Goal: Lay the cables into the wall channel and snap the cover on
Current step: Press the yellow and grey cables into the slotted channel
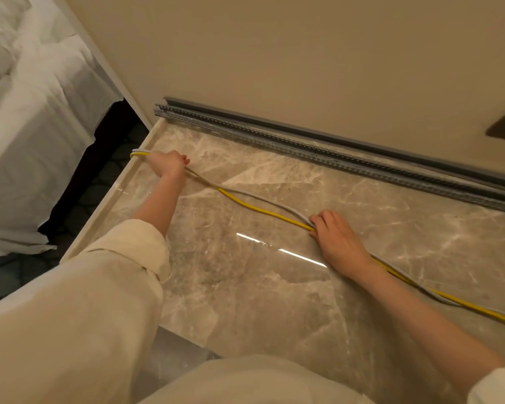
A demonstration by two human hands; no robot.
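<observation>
White-sheeted bed [27,135] far left. Your left hand [168,164] grips the thin yellow cable [260,211] and the thin grey cable [274,200] by the edge of the glossy marble top [245,287]. Your right hand [337,243] clasps both mid-run. Slotted grey plastic wall channel [318,153] lies open along the beige wall [274,53], well apart from the cables.

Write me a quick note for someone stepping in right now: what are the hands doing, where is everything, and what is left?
Left hand grips the yellow cable and grey cable near the marble counter's left edge. Right hand holds both cables further along.
Both cables lie loose across the counter, apart from the wall.
The grey slotted channel sits along the wall base, open, no cable inside. A darker grey strip lies behind it, perhaps the cover.
Done: cables gathered. Left: lay them in the channel, snap the cover on.
</observation>
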